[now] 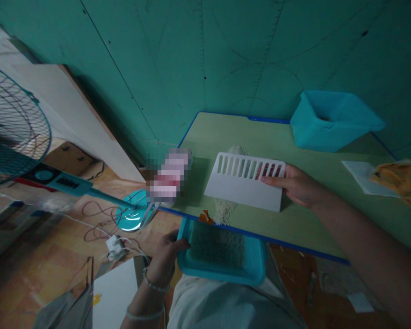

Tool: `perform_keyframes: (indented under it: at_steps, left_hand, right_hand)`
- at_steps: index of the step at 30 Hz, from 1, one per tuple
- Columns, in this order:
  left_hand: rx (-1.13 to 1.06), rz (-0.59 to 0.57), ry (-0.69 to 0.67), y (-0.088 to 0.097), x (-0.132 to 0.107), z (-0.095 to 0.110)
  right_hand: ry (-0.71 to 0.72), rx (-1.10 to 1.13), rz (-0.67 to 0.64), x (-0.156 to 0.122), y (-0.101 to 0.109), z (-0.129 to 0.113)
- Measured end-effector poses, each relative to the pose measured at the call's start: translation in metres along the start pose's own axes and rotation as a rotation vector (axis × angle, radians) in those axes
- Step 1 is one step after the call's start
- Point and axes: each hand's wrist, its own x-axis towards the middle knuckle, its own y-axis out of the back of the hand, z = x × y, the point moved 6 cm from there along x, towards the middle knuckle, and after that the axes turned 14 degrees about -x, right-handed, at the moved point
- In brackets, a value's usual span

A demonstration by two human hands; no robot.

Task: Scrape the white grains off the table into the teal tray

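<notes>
My right hand (298, 185) grips the right end of a white slotted plastic board (242, 191), which is held tilted over the table. Pale grains (225, 211) lie at the board's lower edge, reaching the table's front edge, and a small pile (238, 149) shows behind it. My left hand (167, 258) is closed on the left rim of a turquoise tray (222, 273), just under the table edge and above my lap. More of these grains (217, 244) cover the tray's bottom. A small orange piece (205, 217) sits at the table edge by the spill.
The pale green table (222, 128) stands against a green wall. A blue bin (329, 132) is at its back right, near a white sheet (361, 176) and an orange cloth (400, 183). A blurred-out pink item (171, 176) lies left. A fan (68, 185) and cables occupy the left floor.
</notes>
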Motion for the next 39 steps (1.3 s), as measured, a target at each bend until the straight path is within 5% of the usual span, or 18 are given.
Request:
perform_keyframes:
  at_steps: [4, 18, 39]
  left_hand:
    - [0.01, -0.007, 0.01, -0.001, 0.001, -0.001]
    - [-0.001, -0.014, 0.035, -0.012, 0.009, 0.0]
    - [0.007, 0.001, 0.042, -0.019, 0.008, -0.002]
  right_hand:
    - [-0.005, 0.031, 0.032, 0.004, 0.003, 0.005]
    - [-0.034, 0.052, -0.193, 0.004, -0.011, 0.008]
    - [-0.038, 0.058, -0.242, -0.006, -0.005, 0.015]
